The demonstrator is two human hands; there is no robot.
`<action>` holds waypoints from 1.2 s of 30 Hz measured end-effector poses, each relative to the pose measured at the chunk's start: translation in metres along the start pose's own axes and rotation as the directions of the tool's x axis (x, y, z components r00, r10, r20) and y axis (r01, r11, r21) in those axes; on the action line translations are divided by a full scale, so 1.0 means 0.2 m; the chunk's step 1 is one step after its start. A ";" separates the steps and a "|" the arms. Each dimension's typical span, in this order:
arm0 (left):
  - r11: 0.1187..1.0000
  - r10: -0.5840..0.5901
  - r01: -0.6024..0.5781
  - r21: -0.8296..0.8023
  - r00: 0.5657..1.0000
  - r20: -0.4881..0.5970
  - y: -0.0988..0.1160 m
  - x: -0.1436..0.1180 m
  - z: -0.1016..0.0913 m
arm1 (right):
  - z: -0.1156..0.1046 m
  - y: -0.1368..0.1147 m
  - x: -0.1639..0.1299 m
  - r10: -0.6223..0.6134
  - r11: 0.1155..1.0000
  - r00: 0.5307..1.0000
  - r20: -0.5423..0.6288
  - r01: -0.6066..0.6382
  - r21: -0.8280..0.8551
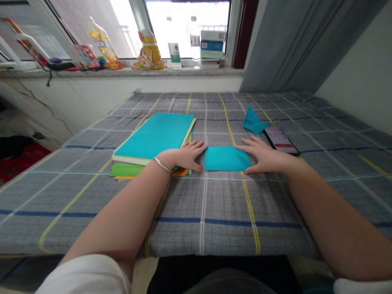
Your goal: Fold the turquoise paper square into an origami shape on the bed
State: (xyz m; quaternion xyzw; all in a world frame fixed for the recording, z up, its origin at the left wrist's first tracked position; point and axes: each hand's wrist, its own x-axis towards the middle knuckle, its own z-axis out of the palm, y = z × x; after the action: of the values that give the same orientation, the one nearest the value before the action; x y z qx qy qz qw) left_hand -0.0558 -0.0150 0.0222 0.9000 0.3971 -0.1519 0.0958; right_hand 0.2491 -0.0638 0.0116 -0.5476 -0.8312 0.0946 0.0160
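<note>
Pressing: both hands lie flat at the short ends of a folded teal paper sheet (226, 159), which rests on the plaid-covered table (214, 204) directly ahead of the person.
Left hand: the left hand (183, 157) has its fingers spread wide and flat, the tips touching the sheet's left edge; its heel rests on the near corner of the stack of coloured paper (153, 143). It grips nothing. A silver bangle (162, 165) sits on the wrist.
Right hand: the right hand (265, 157) is also opened wide and flat, fingertips on the sheet's right edge, holding nothing.
Risk, slip: in my judgement the sheet could slide or skew on the soft cloth if one hand pushes harder than the other, which would spoil a crease.
Risk, stack: the left palm's weight could drag the top sheets of the stack out of line.
Risk, phone: the smartphone (281, 141) lies just beside the right hand; a sideways sweep could knock it.
Nearby: a folded teal paper piece (253, 121) stands well beyond the phone.
Hard to make out: the phone's screen is blurred; whether the sheet is one layer or doubled cannot be told; labels on the bottles (174, 51) along the windowsill (122, 72) are washed out by backlight.
Cut off: the table's near edge hides the lap.
</note>
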 end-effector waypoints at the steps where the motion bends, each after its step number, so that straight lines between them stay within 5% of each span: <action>1: 1.000 -0.002 0.002 -0.012 1.000 -0.009 0.00 0.00 0.00 | 0.00 -0.02 0.00 -0.075 0.997 0.997 -0.032 0.075 0.015; 5: 0.993 -0.064 0.055 -0.104 0.994 -0.092 0.04 0.02 0.00 | 0.03 -0.11 0.01 -0.306 0.948 0.941 -0.144 0.315 0.038; 9: 0.992 0.106 -0.115 -0.042 0.979 -0.173 0.12 0.03 0.03 | 0.05 -0.17 0.02 -0.405 0.912 0.905 -0.134 0.409 0.009; 15: 0.946 0.323 -0.303 0.112 0.885 -0.335 0.23 0.03 0.04 | 0.01 -0.23 0.00 -0.353 0.931 0.899 -0.260 0.311 -0.190; 19: 0.967 0.256 -0.225 0.121 0.833 -0.492 0.26 0.04 0.03 | 0.01 -0.26 -0.01 -0.243 0.964 0.889 -0.388 0.177 -0.199; 24: 0.982 0.189 -0.134 0.134 0.656 -0.731 0.28 0.05 0.05 | 0.04 -0.27 0.01 -0.113 0.985 0.823 -0.556 0.019 -0.171; 29: 0.970 0.236 -0.163 0.180 0.465 -0.853 0.30 0.08 0.07 | 0.05 -0.32 0.03 -0.086 0.992 0.778 -0.623 0.011 -0.124; 32: 0.969 0.236 -0.172 0.178 0.421 -0.876 0.31 0.09 0.07 | 0.06 -0.34 0.03 -0.077 0.996 0.753 -0.653 0.025 -0.089; 36: 0.964 0.250 -0.192 0.185 0.415 -0.875 0.31 0.09 0.07 | 0.06 -0.35 0.03 -0.087 0.996 0.746 -0.661 0.079 -0.042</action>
State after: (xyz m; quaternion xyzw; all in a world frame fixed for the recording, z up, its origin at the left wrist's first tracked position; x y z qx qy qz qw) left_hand -0.0002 -0.0481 0.0058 0.8912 0.2614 0.3462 -0.1327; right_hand 0.1818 -0.0872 0.0125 -0.5081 -0.7958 -0.1108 0.3102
